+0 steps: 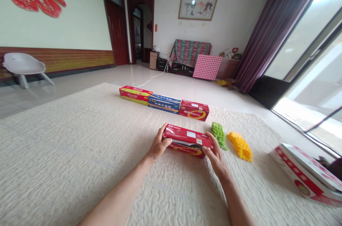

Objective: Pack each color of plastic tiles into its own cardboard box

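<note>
A red cardboard box (184, 135) lies lengthwise on the quilted cream mat, its front flap slightly gaping along the upper edge. My left hand (158, 145) grips its left end, thumb on the front edge. At the opposite end, my right hand (215, 152) is wrapped round the corner, thumb near the gap. What is inside the box cannot be seen. Just beyond it, end to end, stand a red and yellow box (135, 95), a blue box (163, 104) and another red box (193, 110).
Right of my hands lie a green textured block (219, 135) and a yellow one (239, 146). A white and red carton (304, 176) sits at the far right of the mat (80, 147). A white chair (24, 66) stands at left, and a cloth-covered cabinet (189, 53) at the back wall.
</note>
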The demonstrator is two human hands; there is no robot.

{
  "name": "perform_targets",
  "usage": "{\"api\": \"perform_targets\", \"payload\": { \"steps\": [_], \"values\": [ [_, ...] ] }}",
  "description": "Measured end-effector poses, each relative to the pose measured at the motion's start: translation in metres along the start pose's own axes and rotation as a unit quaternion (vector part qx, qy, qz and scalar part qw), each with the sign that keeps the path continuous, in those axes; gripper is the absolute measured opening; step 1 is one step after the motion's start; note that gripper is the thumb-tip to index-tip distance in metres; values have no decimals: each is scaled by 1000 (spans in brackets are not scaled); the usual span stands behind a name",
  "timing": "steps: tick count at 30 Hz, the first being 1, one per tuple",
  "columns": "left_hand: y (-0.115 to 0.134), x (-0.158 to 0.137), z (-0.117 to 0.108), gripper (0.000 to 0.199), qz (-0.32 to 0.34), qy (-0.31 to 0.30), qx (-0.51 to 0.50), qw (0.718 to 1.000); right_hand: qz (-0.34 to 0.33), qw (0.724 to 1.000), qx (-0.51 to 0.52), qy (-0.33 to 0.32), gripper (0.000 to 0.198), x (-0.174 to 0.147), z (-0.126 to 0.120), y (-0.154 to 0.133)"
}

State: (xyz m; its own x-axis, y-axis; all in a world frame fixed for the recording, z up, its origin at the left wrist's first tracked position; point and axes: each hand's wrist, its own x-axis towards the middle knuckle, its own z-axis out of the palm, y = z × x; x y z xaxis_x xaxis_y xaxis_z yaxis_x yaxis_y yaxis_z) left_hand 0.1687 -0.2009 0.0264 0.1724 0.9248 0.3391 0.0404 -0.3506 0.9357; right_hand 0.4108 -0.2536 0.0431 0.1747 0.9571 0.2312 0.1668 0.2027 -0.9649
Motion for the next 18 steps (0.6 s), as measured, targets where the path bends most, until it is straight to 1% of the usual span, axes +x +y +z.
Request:
{"api": "perform_targets", "payload": {
  "steps": [4,8,11,14,18],
  "values": [
    [3,0,1,65,8,1,-2,1000,-3,999,-27,23,57,0,0,-4],
    [1,-1,3,62,28,-4,-12,1000,-55,992,-67,88,45,1,2,-9],
    [-1,-2,4,62,36,-11,-24,999,-63,985,-93,128,45,3,1,-8],
    [-1,-3,4,63,31,-15,-41,999,-52,983,-76,157,43,7,0,-1],
    [1,-4,6,66,28,-22,-44,998,-16,980,-5,198,44,12,-2,5]
  ]
}}
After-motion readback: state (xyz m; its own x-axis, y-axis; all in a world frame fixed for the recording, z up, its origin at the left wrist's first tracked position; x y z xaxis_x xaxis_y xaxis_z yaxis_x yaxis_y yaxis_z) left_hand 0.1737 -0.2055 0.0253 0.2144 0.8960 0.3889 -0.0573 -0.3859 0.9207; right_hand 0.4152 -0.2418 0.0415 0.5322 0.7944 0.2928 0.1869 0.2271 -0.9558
